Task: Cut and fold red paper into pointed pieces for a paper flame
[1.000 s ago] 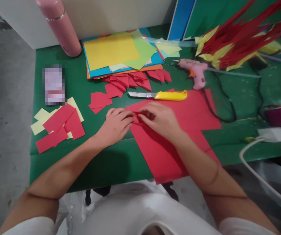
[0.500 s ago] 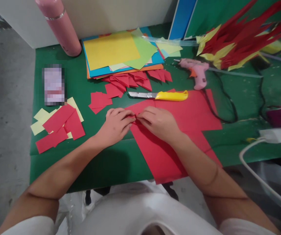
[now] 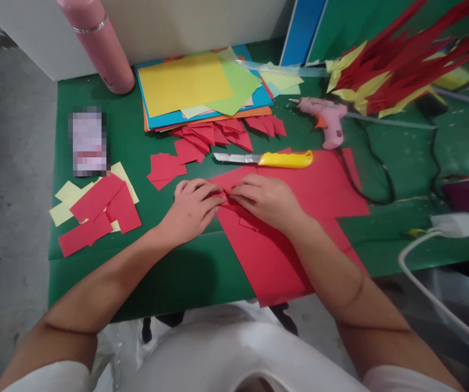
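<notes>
My left hand [image 3: 191, 209] and my right hand [image 3: 265, 198] meet fingertip to fingertip over a small red paper piece [image 3: 234, 207], both with fingers curled and pressed on it. The piece lies at the left corner of a large red paper sheet [image 3: 300, 218] on the green table [image 3: 177, 272]. A yellow-handled utility knife [image 3: 273, 158] with its blade extended lies just beyond my hands.
Folded red paper pieces [image 3: 214, 135], a stack of coloured sheets [image 3: 202, 87], a pink bottle [image 3: 98, 43], a pink glue gun [image 3: 326, 117] with its cord, cut red and yellow rectangles [image 3: 96, 209] at left, red and yellow paper spikes [image 3: 397, 65] at back right, and a white cable [image 3: 422, 283].
My right hand's fingers have shifted slightly left and down on the red piece, and a small folded flap now shows below my right hand. My left hand has barely moved.
</notes>
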Demonstrator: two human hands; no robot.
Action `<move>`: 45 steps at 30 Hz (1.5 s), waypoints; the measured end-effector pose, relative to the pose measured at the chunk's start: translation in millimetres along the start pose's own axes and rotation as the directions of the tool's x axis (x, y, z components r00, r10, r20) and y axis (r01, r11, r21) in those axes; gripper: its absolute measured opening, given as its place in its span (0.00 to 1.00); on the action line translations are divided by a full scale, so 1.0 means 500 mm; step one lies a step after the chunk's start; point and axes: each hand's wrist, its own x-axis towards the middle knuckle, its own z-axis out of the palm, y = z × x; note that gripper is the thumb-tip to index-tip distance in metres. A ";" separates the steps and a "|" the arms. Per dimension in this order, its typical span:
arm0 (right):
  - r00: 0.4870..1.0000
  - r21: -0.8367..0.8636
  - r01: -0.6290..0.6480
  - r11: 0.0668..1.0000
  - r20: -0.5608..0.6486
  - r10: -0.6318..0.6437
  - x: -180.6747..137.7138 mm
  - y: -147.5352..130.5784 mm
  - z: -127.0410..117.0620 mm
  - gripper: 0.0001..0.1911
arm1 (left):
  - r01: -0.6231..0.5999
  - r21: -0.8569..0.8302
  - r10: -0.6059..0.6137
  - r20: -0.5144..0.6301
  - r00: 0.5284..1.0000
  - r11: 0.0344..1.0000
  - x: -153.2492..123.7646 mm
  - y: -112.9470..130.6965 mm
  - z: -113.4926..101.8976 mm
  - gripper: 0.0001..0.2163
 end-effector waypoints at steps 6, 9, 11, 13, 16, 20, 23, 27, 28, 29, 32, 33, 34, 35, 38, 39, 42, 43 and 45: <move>0.999 0.043 0.017 0.999 0.034 -0.018 0.000 0.004 -0.003 0.15 | -0.010 0.001 0.010 -0.004 1.000 1.000 0.000 0.000 -0.001 0.12; 0.999 0.082 0.013 0.997 0.042 -0.016 0.001 0.005 -0.004 0.15 | -0.006 0.002 0.006 0.006 1.000 1.000 0.001 0.001 -0.002 0.12; 0.999 0.106 0.016 0.994 0.036 -0.020 0.002 0.007 -0.004 0.15 | -0.001 0.001 0.001 0.016 1.000 1.000 0.001 0.002 -0.003 0.12; 0.999 0.116 0.025 0.993 0.024 -0.028 0.002 0.008 -0.002 0.15 | 0.004 0.000 -0.004 0.024 1.000 1.000 0.002 0.002 -0.004 0.13; 0.999 0.116 0.042 0.992 0.001 -0.042 0.002 0.010 0.000 0.14 | 0.023 0.000 -0.023 0.028 0.999 1.000 0.003 0.002 -0.003 0.13; 0.999 0.110 0.035 0.993 0.013 -0.037 0.003 0.010 0.000 0.14 | 0.041 -0.010 -0.041 0.024 0.999 0.999 0.003 0.001 -0.003 0.13; 0.999 0.105 0.023 0.994 0.033 -0.026 0.003 0.009 0.000 0.15 | 0.039 -0.021 -0.038 0.025 0.999 0.999 0.003 0.001 -0.004 0.13; 0.999 0.110 0.030 0.993 0.024 -0.033 0.002 0.011 0.001 0.15 | 0.047 -0.024 -0.046 0.029 0.999 0.999 0.003 0.000 -0.004 0.13; 0.999 0.117 0.039 0.992 0.017 -0.041 0.002 0.012 0.002 0.15 | 0.048 -0.024 -0.047 0.029 0.998 0.999 0.003 0.001 -0.004 0.13; 0.999 0.124 0.049 0.991 0.012 -0.050 0.002 0.013 0.002 0.15 | 0.048 -0.024 -0.047 0.030 0.998 0.999 0.003 0.001 -0.003 0.13; 0.997 0.147 0.062 0.987 0.024 -0.067 0.003 0.015 0.001 0.16 | 0.048 -0.021 -0.048 0.031 0.998 0.999 0.003 0.001 -0.003 0.13; 0.997 0.153 0.064 0.986 0.029 -0.069 0.003 0.016 0.001 0.15 | 0.048 -0.019 -0.047 0.030 0.998 0.999 0.003 0.001 -0.002 0.12; 0.997 0.158 0.066 0.985 0.029 -0.071 0.003 0.017 0.001 0.15 | 0.047 -0.018 -0.046 0.027 0.999 0.999 0.003 0.000 -0.002 0.12; 0.997 0.162 0.068 0.984 0.026 -0.074 0.003 0.018 0.000 0.15 | 0.045 -0.016 -0.044 0.024 0.999 0.999 0.002 0.000 -0.002 0.12; 0.997 0.165 0.076 0.983 0.014 -0.079 0.003 0.019 0.001 0.15 | 0.031 -0.015 -0.031 0.010 0.999 0.999 0.001 -0.001 -0.001 0.12; 0.997 0.167 0.074 0.983 0.016 -0.078 0.003 0.019 0.001 0.15 | 0.028 -0.016 -0.028 0.006 1.000 0.999 0.001 -0.001 -0.001 0.12; 0.997 0.171 0.067 0.983 0.027 -0.072 0.003 0.018 0.002 0.15 | 0.033 -0.024 -0.033 0.011 0.999 0.999 0.002 -0.001 -0.002 0.13; 0.997 0.173 0.068 0.983 0.030 -0.074 0.004 0.018 0.001 0.15 | 0.038 -0.026 -0.037 0.018 0.999 0.999 0.002 0.000 -0.003 0.13; 0.996 0.173 0.075 0.982 0.032 -0.082 0.005 0.017 0.000 0.15 | 0.044 -0.030 -0.043 0.029 0.999 0.999 0.003 0.000 -0.004 0.13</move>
